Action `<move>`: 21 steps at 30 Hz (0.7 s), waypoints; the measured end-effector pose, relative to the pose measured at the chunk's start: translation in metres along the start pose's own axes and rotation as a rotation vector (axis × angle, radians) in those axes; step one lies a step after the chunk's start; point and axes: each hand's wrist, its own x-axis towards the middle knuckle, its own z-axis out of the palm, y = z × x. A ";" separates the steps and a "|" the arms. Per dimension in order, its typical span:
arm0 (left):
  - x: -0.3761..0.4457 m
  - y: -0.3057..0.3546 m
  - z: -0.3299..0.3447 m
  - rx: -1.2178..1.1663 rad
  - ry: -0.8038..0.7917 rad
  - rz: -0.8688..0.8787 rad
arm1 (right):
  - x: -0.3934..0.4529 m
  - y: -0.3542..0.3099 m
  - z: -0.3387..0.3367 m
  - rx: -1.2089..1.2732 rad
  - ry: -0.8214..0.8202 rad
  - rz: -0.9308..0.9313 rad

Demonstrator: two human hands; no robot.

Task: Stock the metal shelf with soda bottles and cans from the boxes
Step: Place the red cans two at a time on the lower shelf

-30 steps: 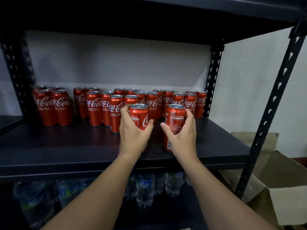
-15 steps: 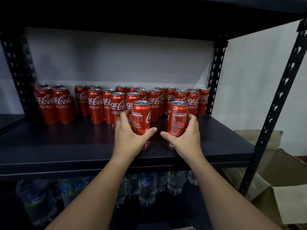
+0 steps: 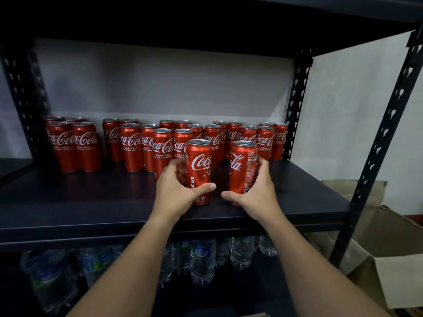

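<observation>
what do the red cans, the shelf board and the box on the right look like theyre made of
Red cans: metal, likely aluminium; glossy printed sides, bare silver rims.
Shelf board: dark and matte with a faint sheen; painted metal or laminate, cannot tell which. Its uprights look like punched black steel.
Box: brown corrugated cardboard, dull, with a folded flap.

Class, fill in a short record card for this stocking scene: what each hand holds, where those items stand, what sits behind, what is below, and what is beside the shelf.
left hand: grips left can
right hand: grips right can
both cans: upright on shelf board
behind: stocked red cans
below: water bottles
right of shelf: open cardboard box
</observation>
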 end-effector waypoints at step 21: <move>0.005 -0.006 0.006 0.013 -0.164 -0.022 | -0.001 -0.001 -0.006 0.053 -0.057 0.039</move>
